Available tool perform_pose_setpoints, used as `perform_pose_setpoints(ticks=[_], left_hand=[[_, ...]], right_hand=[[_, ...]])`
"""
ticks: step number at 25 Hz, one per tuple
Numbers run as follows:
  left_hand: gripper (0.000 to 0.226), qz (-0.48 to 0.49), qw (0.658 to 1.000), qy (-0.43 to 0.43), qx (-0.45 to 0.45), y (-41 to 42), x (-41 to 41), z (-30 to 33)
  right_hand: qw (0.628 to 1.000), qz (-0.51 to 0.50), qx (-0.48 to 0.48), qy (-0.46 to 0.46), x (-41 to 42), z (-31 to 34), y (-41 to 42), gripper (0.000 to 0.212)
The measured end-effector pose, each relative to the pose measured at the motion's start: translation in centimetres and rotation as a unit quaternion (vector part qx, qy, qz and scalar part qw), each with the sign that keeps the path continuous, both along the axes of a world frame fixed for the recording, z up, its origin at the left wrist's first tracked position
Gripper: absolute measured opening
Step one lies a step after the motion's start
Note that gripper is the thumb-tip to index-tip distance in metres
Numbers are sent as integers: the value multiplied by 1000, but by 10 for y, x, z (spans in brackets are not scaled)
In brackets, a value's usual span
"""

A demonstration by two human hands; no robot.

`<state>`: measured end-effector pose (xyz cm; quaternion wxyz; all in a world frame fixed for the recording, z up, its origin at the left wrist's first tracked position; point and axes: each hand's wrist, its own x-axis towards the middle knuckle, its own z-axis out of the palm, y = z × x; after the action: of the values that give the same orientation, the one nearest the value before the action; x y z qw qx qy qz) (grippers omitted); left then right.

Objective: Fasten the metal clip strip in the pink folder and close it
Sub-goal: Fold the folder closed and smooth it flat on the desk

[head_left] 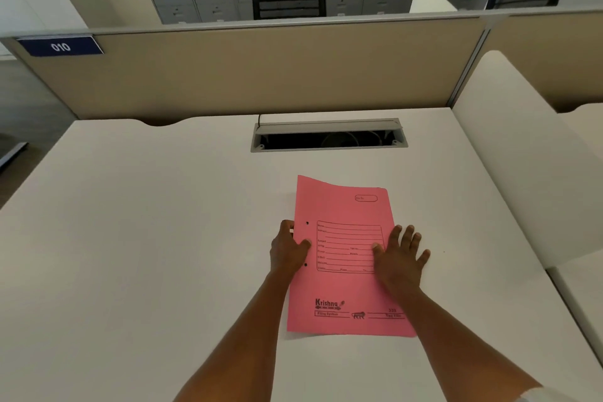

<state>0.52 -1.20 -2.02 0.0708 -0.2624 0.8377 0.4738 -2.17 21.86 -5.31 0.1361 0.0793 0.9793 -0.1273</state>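
Observation:
The pink folder (342, 287) lies closed and flat on the white desk (146, 238), printed cover up, with two punched holes near its left edge. My left hand (288, 250) holds that left spine edge, thumb on the cover between the holes and fingers curled around the edge. My right hand (399, 254) rests flat on the cover's right side with its fingers spread. The metal clip strip is not visible; the cover hides the inside.
An open grey cable tray (329, 137) is set into the desk behind the folder. A beige partition (261, 75) runs along the back and a white divider (509, 147) stands at the right. Chairs and lockers lie beyond.

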Motion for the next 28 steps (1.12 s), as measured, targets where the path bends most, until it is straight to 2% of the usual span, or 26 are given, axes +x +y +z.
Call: perform_pose_setpoints(ticks=[4,6,7,9,11,15,19,28], left_hand=[[37,0,997,16,75,-1,0,11],[36,9,993,24,114,-7,0,16],[35,14,990,30,135,-12,0,19],[35,26,984,42,172,-27,1,26],[36,40,977,51,203,-46,4,34],[41,49,973,51,218,-83,11,42],[39,64,979,64,181,-119,15,52],[41,114,989,97,-3,-211,-4,88]], right_hand=[[1000,-10,-13,-3,-3,3,1,72],[998,-30,-40,27,-7,9,-1,66],[995,-39,-72,60,-9,11,-3,61],[974,-59,-196,100,-12,20,-10,54],[939,-70,-328,75,-15,29,-19,59],[879,-71,-472,14,-19,43,-39,52],[873,-31,-487,22,-24,58,-73,47],[898,62,-430,66,-62,113,-188,53]])
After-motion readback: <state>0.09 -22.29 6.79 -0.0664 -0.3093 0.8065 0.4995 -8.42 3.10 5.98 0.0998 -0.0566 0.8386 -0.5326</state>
